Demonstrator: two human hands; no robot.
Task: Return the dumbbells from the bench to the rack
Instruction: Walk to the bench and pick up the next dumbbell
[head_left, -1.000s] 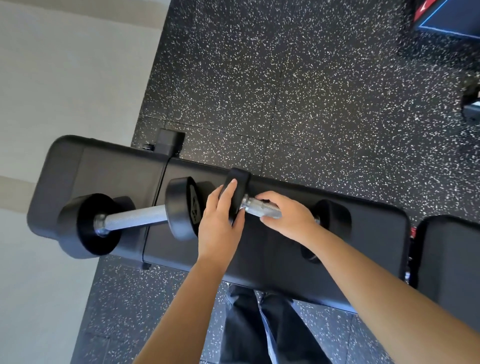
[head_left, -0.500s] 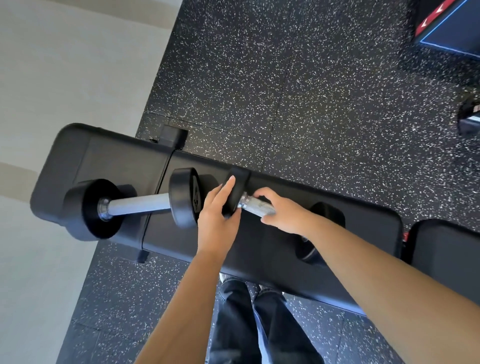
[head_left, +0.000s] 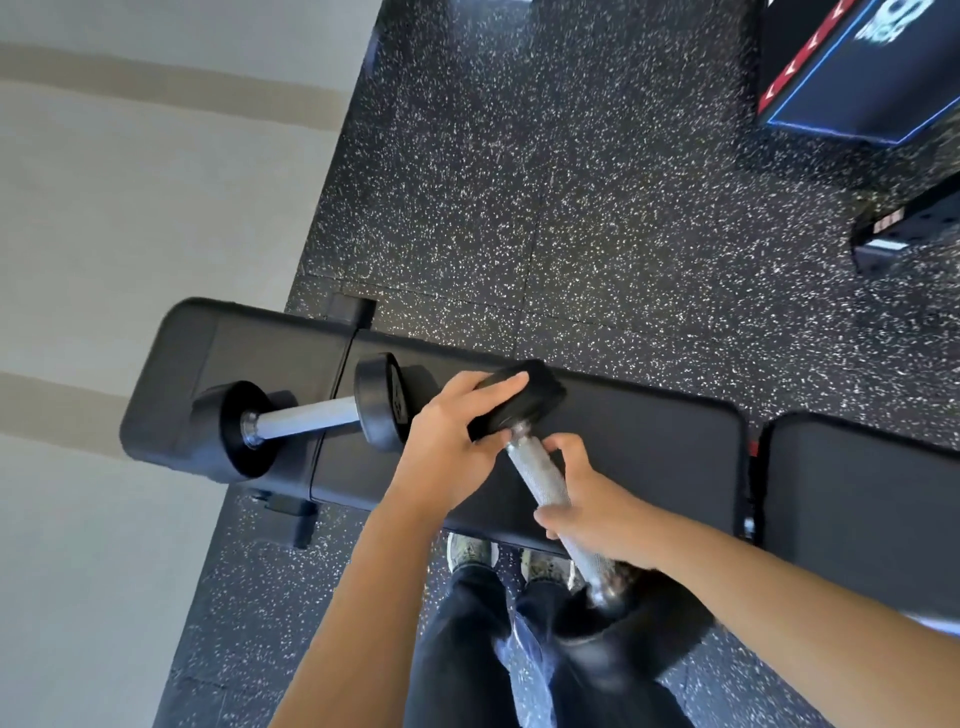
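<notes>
- The floor (head_left: 571, 182), black rubber with pale specks, is seen under everything. No rack is shown on it, so the way to the rack cannot be judged.
- The worktop (head_left: 675, 447), black and padded, is laid across the view, and both dumbbells are found at it.
- The second dumbbell (head_left: 306, 418) is seen lying on the left part of the worktop, untouched, with its right head just beside the left hand. It could be knocked and set rolling toward the edge if the other one is swung leftward.
- The lifted dumbbell (head_left: 537, 475) is held tilted. Its far head is over the pad, its steel handle is crossed over the near edge, and its near head is hung low before the person's legs. Whether the far head touches the pad cannot be told. Much of the weight is judged to be off the edge, so with a slip it would be dropped toward the shoes (head_left: 470, 551) below.
- The left hand (head_left: 447, 441) is stretched forward. Its fingers are laid over the top of the far head and the thumb is pressed underneath, near the collar, so the head is clamped between them. This grasp on a wide, smooth head is judged the weaker one, and the head could be lost from it.
- The right hand (head_left: 597, 512) is wrapped round the lower part of the handle, with the forearm brought in from the lower right.
</notes>
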